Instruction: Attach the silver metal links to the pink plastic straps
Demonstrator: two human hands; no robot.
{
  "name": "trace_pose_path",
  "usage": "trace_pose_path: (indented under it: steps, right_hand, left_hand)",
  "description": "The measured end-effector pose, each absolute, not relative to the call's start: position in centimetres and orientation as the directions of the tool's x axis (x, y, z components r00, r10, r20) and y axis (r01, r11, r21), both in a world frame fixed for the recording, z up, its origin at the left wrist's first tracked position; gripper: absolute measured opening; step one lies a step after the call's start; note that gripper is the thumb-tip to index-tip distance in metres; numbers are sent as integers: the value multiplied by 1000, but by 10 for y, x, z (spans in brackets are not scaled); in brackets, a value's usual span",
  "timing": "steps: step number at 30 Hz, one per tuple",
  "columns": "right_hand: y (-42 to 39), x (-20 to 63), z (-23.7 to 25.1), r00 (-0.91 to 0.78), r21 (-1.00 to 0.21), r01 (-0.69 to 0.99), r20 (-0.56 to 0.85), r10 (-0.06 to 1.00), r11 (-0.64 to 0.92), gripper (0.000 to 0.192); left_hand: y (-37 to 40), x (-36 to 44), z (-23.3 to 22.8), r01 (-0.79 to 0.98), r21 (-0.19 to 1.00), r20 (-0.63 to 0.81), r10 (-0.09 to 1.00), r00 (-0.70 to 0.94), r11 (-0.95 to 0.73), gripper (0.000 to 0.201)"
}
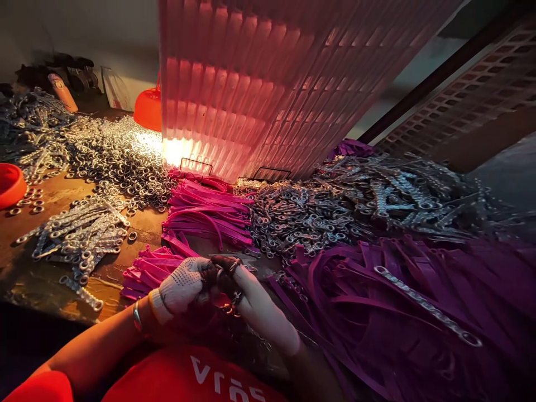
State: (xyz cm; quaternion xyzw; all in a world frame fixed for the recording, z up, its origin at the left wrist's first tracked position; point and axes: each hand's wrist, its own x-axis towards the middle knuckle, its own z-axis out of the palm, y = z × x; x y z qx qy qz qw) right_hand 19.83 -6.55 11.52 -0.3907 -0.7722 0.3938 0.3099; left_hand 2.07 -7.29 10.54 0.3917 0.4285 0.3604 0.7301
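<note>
In the head view, both gloved hands are brought together low in the middle of the picture, just in front of the person's red shirt. The left hand [182, 287] is curled from the left and the right hand [257, 310] from the right, their dark fingertips meeting over a small metal ring piece [228, 307]. Both grips are seen closed on that piece; it lies between the two hands, no nearer to one than the other, and its long axis cannot be made out because the fingers cover most of it.

Just beyond the hands, further up the desk [50, 279], a stack of pink straps [209, 215] is laid with its long axis running left to right. To the right a heap of purple straps [397, 312] is spread, with one metal link strip [427, 304] lying slantwise across it. Behind that, a pile of metal links [335, 209] is heaped, and loose rings [121, 162] are scattered at the left.

The thing held is largely hidden, dark and small. A ribbed translucent screen [272, 84] closes off the far side, and the lower corners are lost in shadow.
</note>
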Motion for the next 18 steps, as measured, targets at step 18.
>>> trace_pose_path:
  steps: [18]
  right_hand:
    - [-62, 198, 104, -386, -252, 825, 403, 830, 506, 8]
  left_hand:
    - [-41, 25, 118, -79, 836, -484, 797, 362, 543, 26]
